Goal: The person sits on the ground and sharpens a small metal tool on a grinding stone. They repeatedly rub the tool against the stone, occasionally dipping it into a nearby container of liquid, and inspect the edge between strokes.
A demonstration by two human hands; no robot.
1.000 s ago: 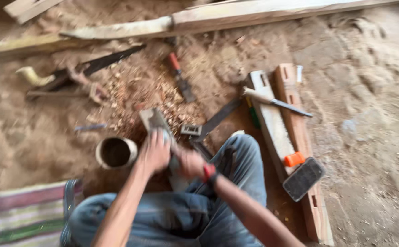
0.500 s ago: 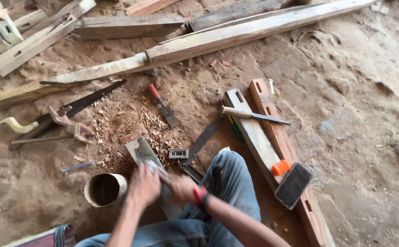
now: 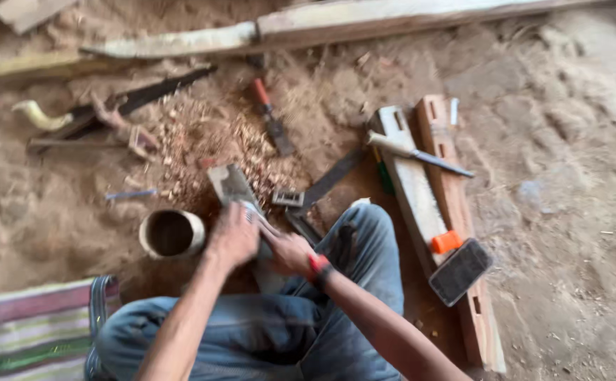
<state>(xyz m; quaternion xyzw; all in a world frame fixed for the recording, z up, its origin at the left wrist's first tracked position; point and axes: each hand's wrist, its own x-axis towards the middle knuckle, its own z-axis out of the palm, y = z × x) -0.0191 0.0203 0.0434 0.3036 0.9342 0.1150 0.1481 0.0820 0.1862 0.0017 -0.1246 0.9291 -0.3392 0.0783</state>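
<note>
Here, at lower centre of the frame, the left hand (image 3: 234,236) is curled around a flat grey wooden piece (image 3: 231,185) that slants up and to the left from the person's lap. The right hand (image 3: 288,252) is closed just beside it, touching the piece's lower end; blur hides what it pinches. A round cup (image 3: 171,233) stands just left of the left hand on the sawdust-covered floor (image 3: 569,176). To the right lie two planks (image 3: 428,190), with a hammer (image 3: 417,153) across them and an orange-handled brush (image 3: 457,264).
</note>
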